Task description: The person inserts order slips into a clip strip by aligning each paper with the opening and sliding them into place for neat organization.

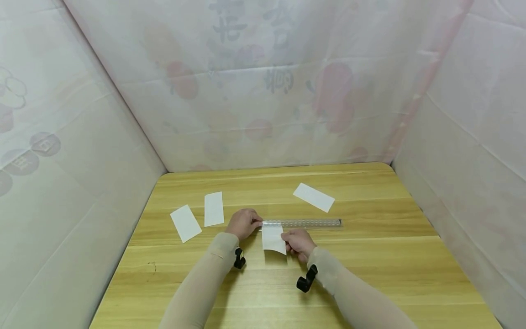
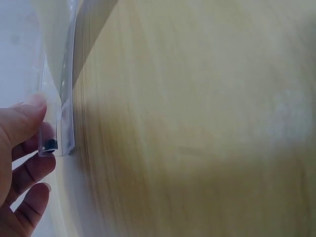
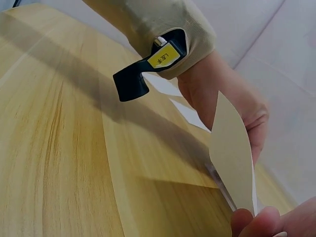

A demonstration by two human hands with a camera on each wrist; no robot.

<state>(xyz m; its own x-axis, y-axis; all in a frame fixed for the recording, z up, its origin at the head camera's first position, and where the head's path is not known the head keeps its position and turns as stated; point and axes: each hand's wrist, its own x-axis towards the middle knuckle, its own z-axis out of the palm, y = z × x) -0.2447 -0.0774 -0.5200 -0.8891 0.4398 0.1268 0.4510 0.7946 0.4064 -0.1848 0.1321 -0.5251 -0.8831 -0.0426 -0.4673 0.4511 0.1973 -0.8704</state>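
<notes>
A clear plastic strip [image 1: 312, 223], long and narrow like a label holder, lies crosswise on the wooden table. My left hand [image 1: 242, 223] pinches its left end between thumb and fingers; the left wrist view shows the strip's end [image 2: 67, 133] with a small dark piece inside. A white paper card [image 1: 273, 240] has its top edge at the strip near that end. Its lower part bends up off the table. My right hand [image 1: 299, 242] pinches the card's right edge; the right wrist view shows the curved card [image 3: 228, 143] above the fingertips. Whether the card's edge sits inside the strip, I cannot tell.
Two white cards lie to the left of my left hand, one card [image 1: 186, 223] tilted and the other card [image 1: 214, 209] nearly upright. Another card [image 1: 314, 197] lies behind the strip. Pale fabric walls [image 1: 255, 146] enclose the table [image 1: 370, 274] at the back and sides.
</notes>
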